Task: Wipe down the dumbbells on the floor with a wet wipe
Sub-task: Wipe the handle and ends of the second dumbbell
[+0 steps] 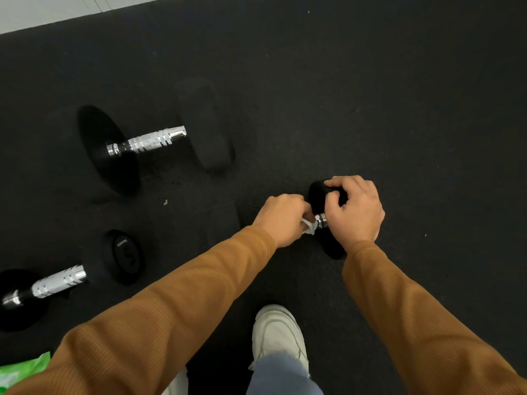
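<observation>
Small dumbbell (pixel 332 246): black heads, chrome bar. Left grip (pixel 281 218) pinches white wipe (pixel 309 225) against its bar; right grip (pixel 353 208) curled round its head.

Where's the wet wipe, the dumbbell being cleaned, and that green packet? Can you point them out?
wet wipe (pixel 309 226): head view, on the white fold that shows.
dumbbell being cleaned (pixel 316 195): head view, on its black end weight.
green packet (pixel 20 372): head view, on its green front, bottom-left corner.
</observation>
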Motion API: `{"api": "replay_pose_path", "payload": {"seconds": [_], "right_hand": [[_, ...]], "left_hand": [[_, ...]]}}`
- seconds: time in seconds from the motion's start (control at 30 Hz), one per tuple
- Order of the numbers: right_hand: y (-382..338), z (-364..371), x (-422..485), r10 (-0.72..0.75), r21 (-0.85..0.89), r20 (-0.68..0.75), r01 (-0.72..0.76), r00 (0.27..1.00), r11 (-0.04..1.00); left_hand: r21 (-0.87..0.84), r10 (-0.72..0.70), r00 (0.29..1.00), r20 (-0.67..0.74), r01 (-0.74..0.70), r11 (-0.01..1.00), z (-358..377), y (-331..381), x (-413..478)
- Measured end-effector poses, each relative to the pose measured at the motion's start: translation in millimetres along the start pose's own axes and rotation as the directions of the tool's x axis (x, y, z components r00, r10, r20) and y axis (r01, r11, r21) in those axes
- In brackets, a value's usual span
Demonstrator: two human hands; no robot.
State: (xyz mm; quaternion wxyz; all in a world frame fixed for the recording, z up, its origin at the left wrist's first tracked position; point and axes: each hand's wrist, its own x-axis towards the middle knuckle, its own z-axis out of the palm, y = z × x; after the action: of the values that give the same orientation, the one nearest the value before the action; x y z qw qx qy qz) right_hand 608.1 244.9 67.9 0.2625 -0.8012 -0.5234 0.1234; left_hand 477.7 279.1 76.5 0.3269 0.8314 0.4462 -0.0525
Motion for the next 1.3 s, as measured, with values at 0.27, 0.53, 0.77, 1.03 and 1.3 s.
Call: {"api": "replay_pose_path", "payload": {"seconds": [0.27,0.53,0.77,1.03,1.3], "right_hand": [[-1,-3,-3,-0.010,-0.004,0.002,0.010,1.000,1.000],[-9,-12,0,-0.033,-0.057,0.186,0.044,0.982,0.997],[-38,-30,-34,-0.150,0.182,0.279,0.101,0.949,0.978],[-62,-36,-39,-0.059,0.375,0.516,-0.164,0.855,0.912],[-43,-21,-31,-0.015,-0.188,0.431,0.106,0.902,0.976]], "left_hand": [[0.259,0.130,0.989,0.072,-0.144,0.955,-4,-2,-3],[-0.458,-0.177,0.984,0.004,0.159,0.875,-28,-17,-29],[-0.727,-0.379,0.924,-0.044,0.231,0.647,-41,-13,-46],[-0.914,-0.339,0.924,0.176,0.281,0.293,-47,-14,-61],[-0.142,-0.108,0.969,-0.221,0.077,0.987,-40,-32,-77]]}}
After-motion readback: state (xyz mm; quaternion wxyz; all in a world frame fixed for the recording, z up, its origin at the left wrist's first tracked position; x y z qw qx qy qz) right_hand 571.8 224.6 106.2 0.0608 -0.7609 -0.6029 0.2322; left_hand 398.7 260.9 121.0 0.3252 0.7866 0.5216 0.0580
